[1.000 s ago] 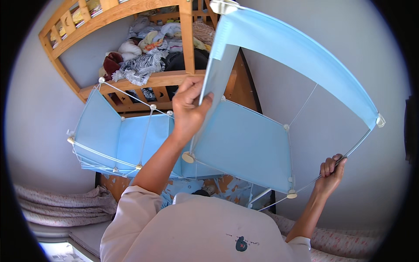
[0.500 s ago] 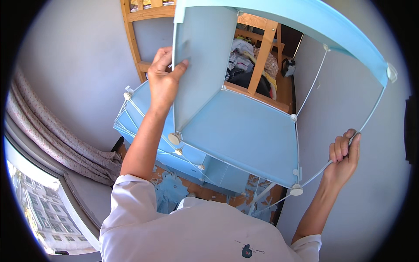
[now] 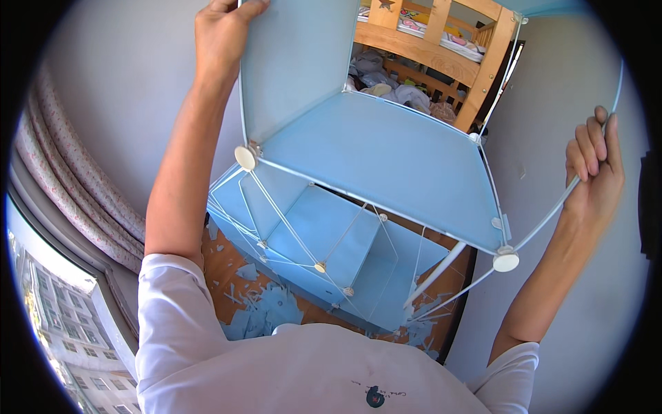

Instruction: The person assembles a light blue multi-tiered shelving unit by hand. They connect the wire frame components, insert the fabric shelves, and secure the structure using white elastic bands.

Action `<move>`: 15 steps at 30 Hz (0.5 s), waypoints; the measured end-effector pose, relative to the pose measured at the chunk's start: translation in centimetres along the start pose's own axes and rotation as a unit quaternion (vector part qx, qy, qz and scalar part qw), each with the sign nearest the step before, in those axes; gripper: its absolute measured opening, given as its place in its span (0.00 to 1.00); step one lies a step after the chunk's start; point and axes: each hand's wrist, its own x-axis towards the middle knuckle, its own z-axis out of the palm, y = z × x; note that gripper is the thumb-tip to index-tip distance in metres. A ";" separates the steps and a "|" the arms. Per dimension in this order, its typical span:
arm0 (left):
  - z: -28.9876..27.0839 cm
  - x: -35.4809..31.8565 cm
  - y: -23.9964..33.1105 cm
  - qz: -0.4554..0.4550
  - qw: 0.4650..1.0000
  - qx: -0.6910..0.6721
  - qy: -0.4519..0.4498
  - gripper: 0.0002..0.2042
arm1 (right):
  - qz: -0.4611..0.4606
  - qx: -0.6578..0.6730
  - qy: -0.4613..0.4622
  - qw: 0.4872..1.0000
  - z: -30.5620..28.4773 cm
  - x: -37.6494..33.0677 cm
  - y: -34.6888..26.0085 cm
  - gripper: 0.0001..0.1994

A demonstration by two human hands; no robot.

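At the upper left my left hand (image 3: 222,38) is closed on the front edge of an upright pale blue panel (image 3: 296,69), its fingertips partly cut off by the picture's edge. On the right my right hand (image 3: 593,152) has its fingers wrapped round a thin white frame rod (image 3: 560,196). Both belong to one cube shelf unit. Its blue bottom panel (image 3: 386,165) lies tilted between my arms, with round white connectors (image 3: 505,259) at the front corners. Underneath are more blue cube compartments (image 3: 324,221) with crossing white rods.
A wooden bunk bed (image 3: 427,41) holding a heap of clothes (image 3: 393,86) stands beyond the shelf. Torn blue film scraps (image 3: 265,314) litter the brown floor. A curtain (image 3: 89,165) and window (image 3: 55,310) are at left, a grey wall (image 3: 552,83) at right.
Both hands are higher in the picture and farther apart, still holding the shelf. The open blue cube appears larger and shifted, and more of the lower compartments and the bunk bed shows.
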 end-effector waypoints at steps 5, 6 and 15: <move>-6.2 5.0 -5.6 0.084 0.989 0.116 0.024 0.09 | 0.005 0.015 -0.006 1.000 6.6 1.6 7.0 0.12; -7.5 5.5 -7.8 0.091 0.984 0.147 0.049 0.08 | 0.011 0.002 -0.008 1.000 7.9 1.6 8.5 0.13; -17.0 2.9 -23.1 0.034 0.888 0.436 0.144 0.12 | 0.101 -0.019 -0.012 0.995 16.7 -3.7 20.6 0.16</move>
